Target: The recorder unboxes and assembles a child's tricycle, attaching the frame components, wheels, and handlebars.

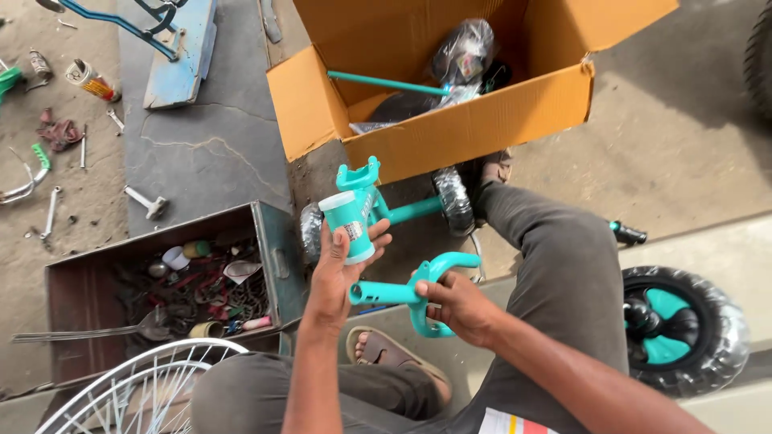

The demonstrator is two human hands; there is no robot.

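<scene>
Below the open cardboard box [450,120], seen from the head camera: left hand [338,269] raised, fingers closed round a teal cylinder part [348,227] with a small pale label patch on its side, print too small to read. Just right of it, right hand [458,305] clamped on a teal fork-shaped tube [410,291], one straight arm pointing left toward the left wrist, curved arm arching up over the fingers; lower end hidden behind the hand. Behind the cylinder, between it and the box, a teal tricycle frame [378,201] with a cup-shaped top and two small wheels wrapped in clear film [452,199]; middle of the frame partly covered by the cylinder and thumb.

Inside the box, a thin teal rod [386,83] and a dark bundle in a crinkled plastic bag [462,56], contents hard to make out; box top and right flap cut off by the picture edge. Left of the box and lower, a rusty metal toolbox [161,281] full of tangled small parts, most not identifiable. Far left of the box, on the dirt floor, a crumpled yellow-and-red tube [90,80] and scattered spanners. Right of the box and well below, a black wheel with teal hub [679,325] under film. Bottom left corner, white spoked rim [145,386], cut off. Sandalled foot [394,354] beneath the hands.
</scene>
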